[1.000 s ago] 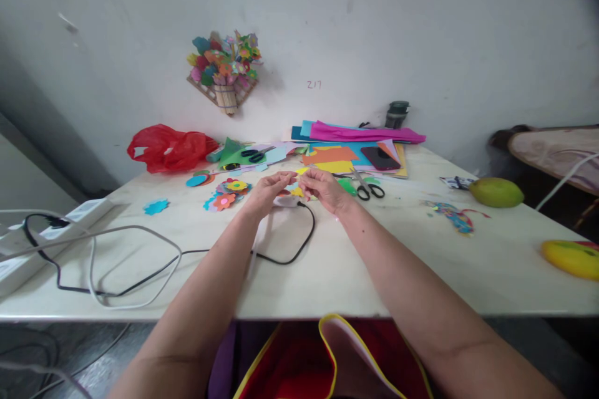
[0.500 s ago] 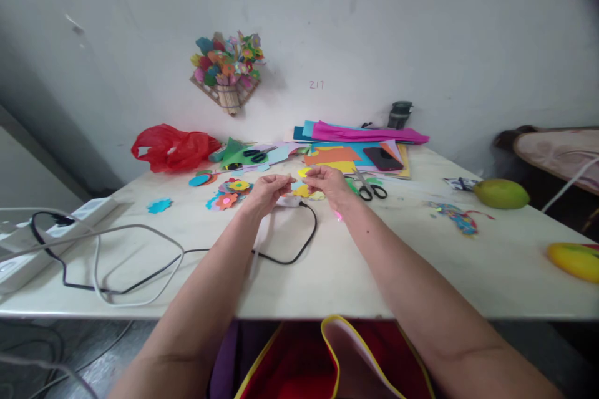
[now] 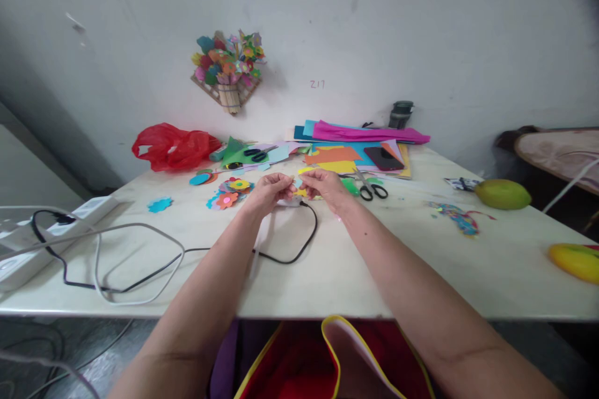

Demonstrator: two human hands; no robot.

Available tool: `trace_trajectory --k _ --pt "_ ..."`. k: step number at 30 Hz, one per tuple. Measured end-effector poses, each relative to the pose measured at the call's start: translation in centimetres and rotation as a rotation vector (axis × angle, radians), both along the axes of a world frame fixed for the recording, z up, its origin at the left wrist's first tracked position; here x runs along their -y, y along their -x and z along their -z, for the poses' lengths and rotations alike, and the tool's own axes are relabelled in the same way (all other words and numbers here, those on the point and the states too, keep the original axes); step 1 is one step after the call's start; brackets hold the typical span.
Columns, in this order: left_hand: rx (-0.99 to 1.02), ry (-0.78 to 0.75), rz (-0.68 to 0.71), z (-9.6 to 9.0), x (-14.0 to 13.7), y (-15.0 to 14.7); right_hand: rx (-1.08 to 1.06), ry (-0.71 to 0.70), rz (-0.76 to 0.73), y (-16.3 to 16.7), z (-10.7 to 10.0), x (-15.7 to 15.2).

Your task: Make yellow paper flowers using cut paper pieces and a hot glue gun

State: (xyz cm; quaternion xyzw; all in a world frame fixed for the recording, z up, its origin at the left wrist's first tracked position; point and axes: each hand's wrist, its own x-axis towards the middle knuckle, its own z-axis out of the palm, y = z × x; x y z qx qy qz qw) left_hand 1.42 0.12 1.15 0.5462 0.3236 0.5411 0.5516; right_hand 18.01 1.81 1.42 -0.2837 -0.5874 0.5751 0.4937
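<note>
My left hand (image 3: 270,193) and my right hand (image 3: 324,188) meet over the middle of the table, each with thumb and finger pinched together. What they pinch is too small to make out; bits of pale blue and yellow show between the fingertips, in the hands or behind them. Left of my left hand lies a pile of paper flowers, with an orange flower (image 3: 227,200) and a yellow flower (image 3: 239,184) on top. Black-handled scissors (image 3: 373,191) rest just beyond my right hand. Under my left hand, a white device (image 3: 289,202) with a black cable is partly hidden.
Coloured paper sheets (image 3: 332,156) and a phone (image 3: 384,159) lie at the back. A red plastic bag (image 3: 171,148) and second scissors (image 3: 259,153) are back left. Cables (image 3: 180,255) loop from a power strip (image 3: 60,237). A mango (image 3: 503,194) and paper scraps (image 3: 456,218) lie right.
My hands have come closer together, and the right fingertips have moved slightly left and down towards the left ones. The things on the table lie as before.
</note>
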Motion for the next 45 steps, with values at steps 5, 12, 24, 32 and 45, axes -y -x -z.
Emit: trace_trajectory --k 5,12,24,32,45 --pt "-0.016 -0.009 0.029 -0.09 0.11 -0.13 0.035 0.012 -0.054 0.25 0.3 0.08" --pt "-0.017 0.002 0.063 -0.21 0.19 -0.24 -0.002 0.039 0.033 0.39 0.69 -0.26" --pt "0.015 0.032 0.09 -0.31 0.38 -0.22 -0.047 0.14 -0.054 0.29 0.36 0.07" --pt "0.018 0.044 0.064 -0.37 0.43 -0.27 -0.067 0.131 -0.045 0.53 0.42 0.14" --pt "0.044 0.013 0.076 -0.31 0.25 -0.37 -0.1 0.05 -0.105 0.54 0.42 0.19"
